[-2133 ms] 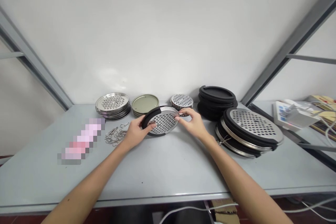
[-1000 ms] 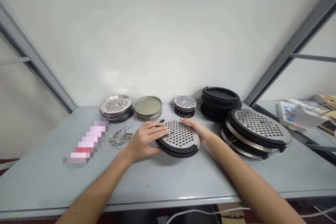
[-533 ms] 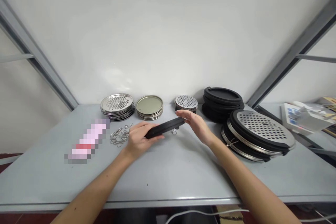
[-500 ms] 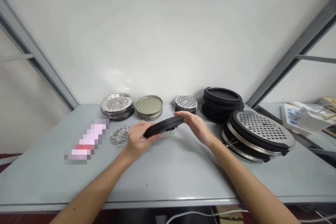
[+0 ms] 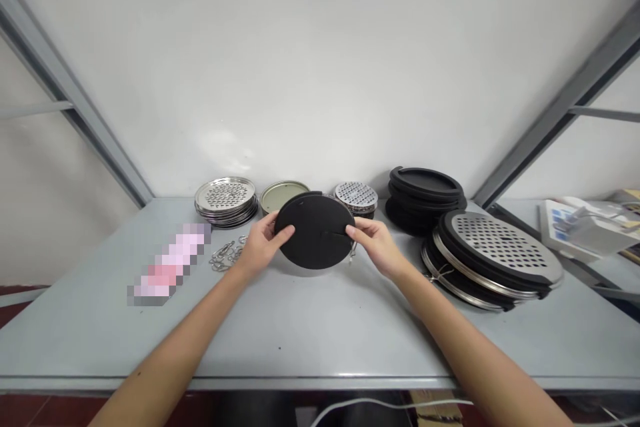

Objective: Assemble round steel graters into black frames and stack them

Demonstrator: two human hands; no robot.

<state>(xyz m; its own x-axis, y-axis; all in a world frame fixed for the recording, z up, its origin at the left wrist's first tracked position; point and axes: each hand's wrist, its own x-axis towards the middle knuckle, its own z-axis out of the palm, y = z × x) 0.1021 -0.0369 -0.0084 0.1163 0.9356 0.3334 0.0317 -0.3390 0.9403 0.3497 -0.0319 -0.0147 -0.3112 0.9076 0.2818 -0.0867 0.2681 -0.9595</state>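
A round black disc (image 5: 316, 230) is held up over the table, its flat face tilted toward me. My left hand (image 5: 263, 240) grips its left edge, thumb on the face and fingers behind. At the opposite edge my right hand (image 5: 375, 245) pinches it the same way. A slit runs inward on the face near the right thumb, and a small metal wire or hook (image 5: 353, 252) hangs beside that edge. Left of the disc lies a pile of metal hooks (image 5: 227, 255), partly hidden by my left hand. The disc's back side is hidden.
Along the wall stand perforated metal discs (image 5: 226, 195), greenish lids (image 5: 280, 193), small perforated discs (image 5: 356, 195) and black rings (image 5: 425, 180). A large stack of perforated plates with black rims (image 5: 500, 240) is at right. A blurred pink item (image 5: 170, 263) lies left on the grey table (image 5: 320, 340).
The black disc has turned from edge-on to face me. My right hand, earlier flat with outstretched fingers at its far edge, now pinches the right edge.
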